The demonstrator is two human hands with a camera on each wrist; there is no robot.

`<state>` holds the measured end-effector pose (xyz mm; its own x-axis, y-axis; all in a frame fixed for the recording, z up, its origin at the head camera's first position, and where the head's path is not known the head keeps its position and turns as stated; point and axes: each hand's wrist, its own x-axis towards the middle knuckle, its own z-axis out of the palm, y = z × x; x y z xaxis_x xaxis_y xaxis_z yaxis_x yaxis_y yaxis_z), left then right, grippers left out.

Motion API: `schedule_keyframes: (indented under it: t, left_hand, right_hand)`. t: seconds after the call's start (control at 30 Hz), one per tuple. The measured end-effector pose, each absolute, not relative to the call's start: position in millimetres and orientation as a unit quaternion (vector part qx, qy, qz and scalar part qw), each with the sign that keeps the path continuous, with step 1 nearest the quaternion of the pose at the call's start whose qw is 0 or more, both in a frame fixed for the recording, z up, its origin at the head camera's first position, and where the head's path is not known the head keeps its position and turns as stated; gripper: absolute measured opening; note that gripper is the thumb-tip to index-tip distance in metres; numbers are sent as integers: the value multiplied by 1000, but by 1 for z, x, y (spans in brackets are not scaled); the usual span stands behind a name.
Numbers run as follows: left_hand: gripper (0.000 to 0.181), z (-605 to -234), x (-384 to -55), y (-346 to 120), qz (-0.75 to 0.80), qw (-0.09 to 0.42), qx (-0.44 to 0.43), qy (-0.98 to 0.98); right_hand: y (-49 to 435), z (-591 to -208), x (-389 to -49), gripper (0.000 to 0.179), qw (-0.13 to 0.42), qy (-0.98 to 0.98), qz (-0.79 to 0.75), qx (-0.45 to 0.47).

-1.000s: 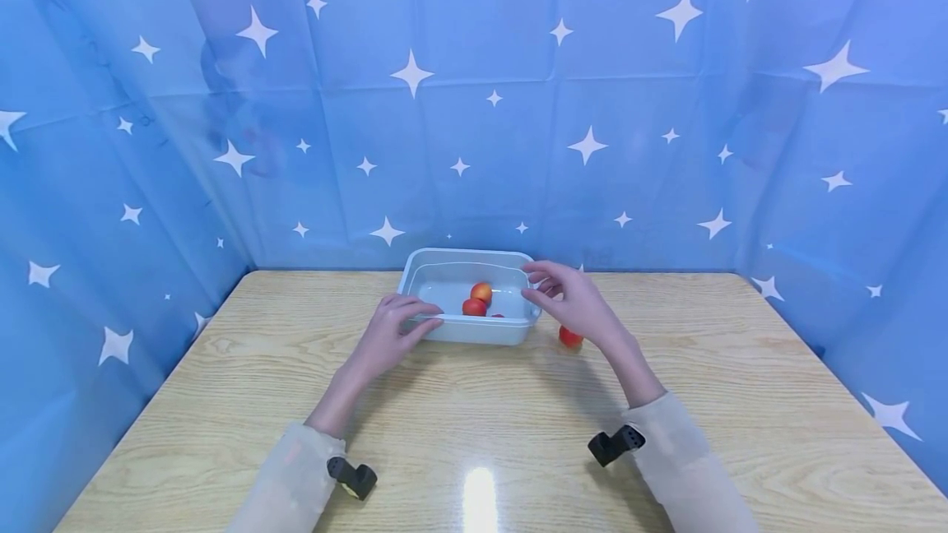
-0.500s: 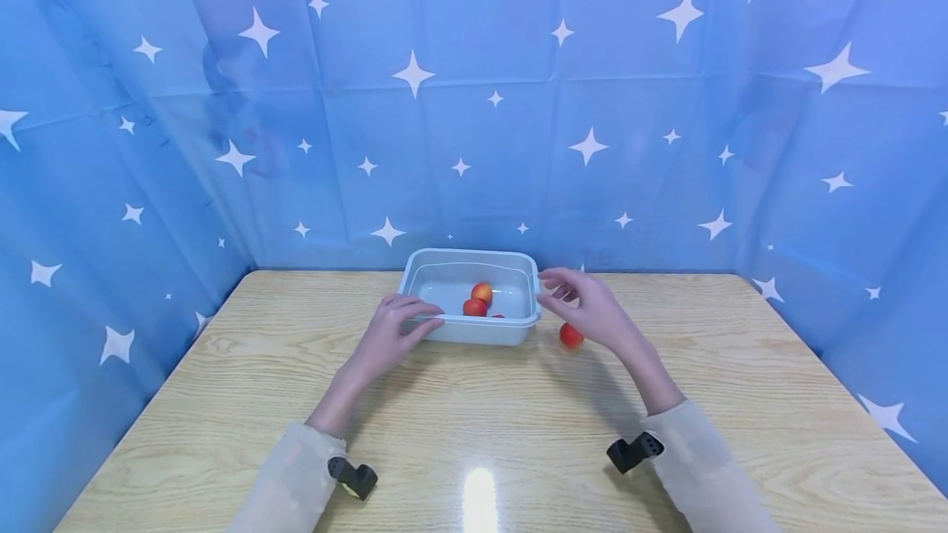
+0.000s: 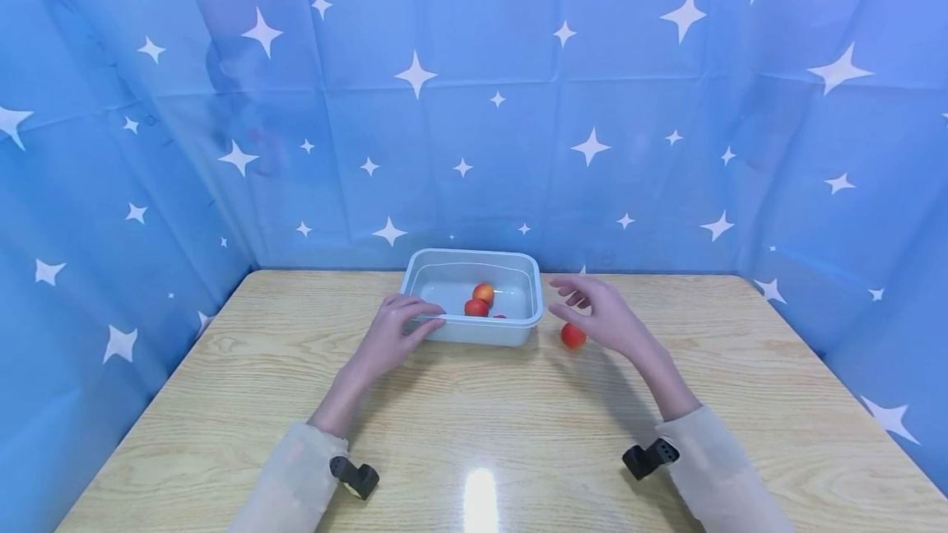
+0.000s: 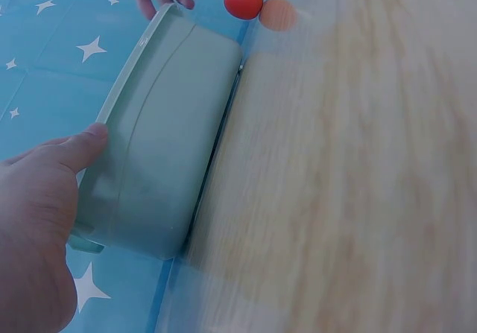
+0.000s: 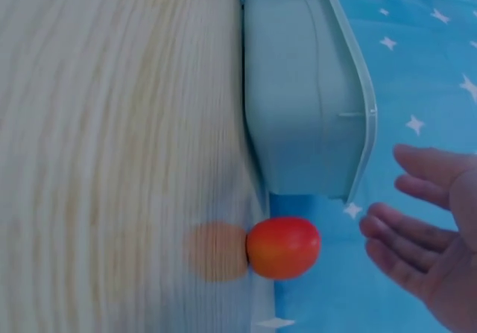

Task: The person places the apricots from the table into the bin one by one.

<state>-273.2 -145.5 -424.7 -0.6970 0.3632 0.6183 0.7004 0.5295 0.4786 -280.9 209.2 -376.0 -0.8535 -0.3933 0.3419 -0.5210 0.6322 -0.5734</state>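
A pale blue-green plastic basin [image 3: 474, 334] stands near the table's far edge. My left hand [image 3: 390, 329] grips its near rim at the left, thumb outside and fingers reaching over. Inside lie an orange-red round fruit [image 3: 483, 294] and a red one [image 3: 476, 308]; a sliver of another red thing [image 3: 499, 317] shows behind the front wall. To the basin's right, a smooth red fruit [image 5: 283, 247] rests on the table. Just above and behind it my right hand [image 3: 601, 315] hovers, fingers loosely bent and apart, holding nothing and not touching the basin.
The wood-grain table [image 3: 474, 410] is glossy and mirrors the loose fruit. A blue curtain with white stars [image 3: 474, 105] hangs close behind the table and at both sides. Black wrist cameras sit on both sleeves.
My right hand has drawn back to the right, from over the basin's right rim to beside it, which brings the loose fruit into fuller view. The left hand keeps its grip.
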Motion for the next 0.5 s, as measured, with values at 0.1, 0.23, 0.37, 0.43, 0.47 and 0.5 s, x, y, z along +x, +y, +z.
schedule_keyframes:
  t: [0.1,0.23,0.37,0.43,0.47,0.5]
  left_hand:
    - [14,-424,-273,-145,-369,232,-317,-842]
    - [14,-424,-273,-145,-368,238,-321,-840]
    - [15,-425,-273,-145,-367,237,-319,-841]
    - [14,-426,-273,-145,-367,236,-318,-842]
    - [14,-426,-273,-145,-367,237,-318,-842]
    - [14,-426,-273,-145,-367,239,-319,-841]
  right_hand:
    - [214,-378,-281,40,90,-899,341,261]
    - [221,-380,-279,42,84,-902,330,267]
    - [227,-384,-279,43,74,-906,320,267]
    - [231,-387,-279,43,71,-908,314,268]
    - [232,-388,-279,43,69,-909,311,268]
    - [234,-389,-279,43,68,-910,308,269]
